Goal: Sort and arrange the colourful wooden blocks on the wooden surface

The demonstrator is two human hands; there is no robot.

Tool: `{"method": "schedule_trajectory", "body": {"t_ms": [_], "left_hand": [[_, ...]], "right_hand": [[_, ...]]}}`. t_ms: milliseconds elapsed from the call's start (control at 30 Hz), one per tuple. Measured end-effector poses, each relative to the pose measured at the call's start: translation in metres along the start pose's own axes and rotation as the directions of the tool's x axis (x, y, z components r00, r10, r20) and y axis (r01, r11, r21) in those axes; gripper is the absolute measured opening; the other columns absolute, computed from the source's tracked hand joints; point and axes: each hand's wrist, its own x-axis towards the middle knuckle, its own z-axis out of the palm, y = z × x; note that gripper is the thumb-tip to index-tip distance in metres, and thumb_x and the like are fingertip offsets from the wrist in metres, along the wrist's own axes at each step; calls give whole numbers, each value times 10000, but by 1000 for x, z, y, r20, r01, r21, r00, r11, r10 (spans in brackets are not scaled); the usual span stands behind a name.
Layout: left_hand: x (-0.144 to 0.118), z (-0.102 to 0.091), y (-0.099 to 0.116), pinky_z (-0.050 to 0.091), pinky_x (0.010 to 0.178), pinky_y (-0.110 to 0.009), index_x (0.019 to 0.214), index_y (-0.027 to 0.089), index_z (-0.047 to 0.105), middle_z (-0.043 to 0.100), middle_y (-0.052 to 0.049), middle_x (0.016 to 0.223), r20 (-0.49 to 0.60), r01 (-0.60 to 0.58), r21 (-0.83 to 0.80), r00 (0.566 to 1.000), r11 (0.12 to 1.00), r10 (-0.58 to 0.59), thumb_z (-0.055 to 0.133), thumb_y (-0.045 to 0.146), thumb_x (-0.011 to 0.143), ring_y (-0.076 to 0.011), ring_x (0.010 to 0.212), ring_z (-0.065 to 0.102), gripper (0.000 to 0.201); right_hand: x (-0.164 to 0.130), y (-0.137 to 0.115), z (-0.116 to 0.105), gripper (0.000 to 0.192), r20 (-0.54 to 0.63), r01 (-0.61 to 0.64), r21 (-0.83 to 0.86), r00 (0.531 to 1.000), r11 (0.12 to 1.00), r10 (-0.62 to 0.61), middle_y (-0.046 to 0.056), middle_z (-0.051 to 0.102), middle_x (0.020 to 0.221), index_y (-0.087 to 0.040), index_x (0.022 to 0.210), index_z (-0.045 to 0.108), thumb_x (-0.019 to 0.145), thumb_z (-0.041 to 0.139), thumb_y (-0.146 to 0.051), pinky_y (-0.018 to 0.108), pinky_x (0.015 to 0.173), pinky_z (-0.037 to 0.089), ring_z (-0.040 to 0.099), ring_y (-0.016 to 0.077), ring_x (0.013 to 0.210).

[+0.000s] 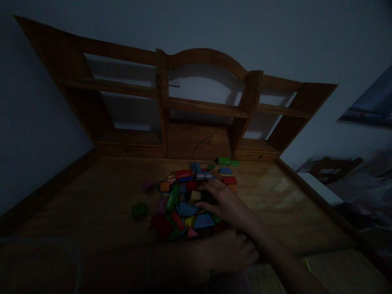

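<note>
A heap of coloured wooden blocks (186, 196) lies on a wooden desk (98, 204) in dim light. My right hand (225, 202) reaches over the heap from the right, its fingers spread and resting on the blocks near a tan block (195, 195). I cannot tell whether it grips one. My left hand (226, 253) lies lower, at the desk's near edge, dark and blurred, fingers curled, below the heap. A green block (139, 210) sits apart to the left. Two green blocks (227, 161) lie at the back.
A wooden hutch with shelves (202, 107) rises at the back of the desk against a pale wall. A raised wooden rim (45, 190) runs along the desk's left side. To the right, beyond the desk edge, dark furniture (333, 167) stands low.
</note>
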Motion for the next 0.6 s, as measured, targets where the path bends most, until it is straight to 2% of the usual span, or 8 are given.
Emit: {"method": "schedule_trajectory", "body": {"t_ms": [133,367,500,600], "left_hand": [[-2,3,0,458,752,-367,1208,157,619,664,-58,1069,-34,-5,12,999,1000,6,494,192,987,-198,870,615,256],[-1,1,0,461,744,-357,1198,147,627,659,-63,1094,-27,-15,15,1000,1000,15,486,187,986,-200,882,620,258],[0,-2,-2,456,796,-374,1167,141,639,639,-100,1138,-22,-35,15,999,999,35,455,193,994,-218,963,605,257],[0,-9,-4,442,757,-352,1169,149,636,607,-122,1178,-42,-37,14,998,999,37,416,184,1006,-219,1010,578,276]], "right_hand": [[10,2,16,286,45,3,-43,999,999,-1,89,621,1194,-210,1169,605,906,706,-259,380,957,509,598,241,1127],[2,7,16,311,72,-50,24,996,998,48,76,614,1140,-204,1100,628,833,774,-266,359,916,521,610,235,1075],[-5,4,1,315,-33,-67,138,997,988,72,54,631,1188,-233,1130,618,845,751,-248,350,925,516,620,220,1095],[-19,13,-19,298,-167,-116,211,974,971,153,42,679,1127,-246,1161,626,878,714,-283,347,866,545,663,209,992]]}}
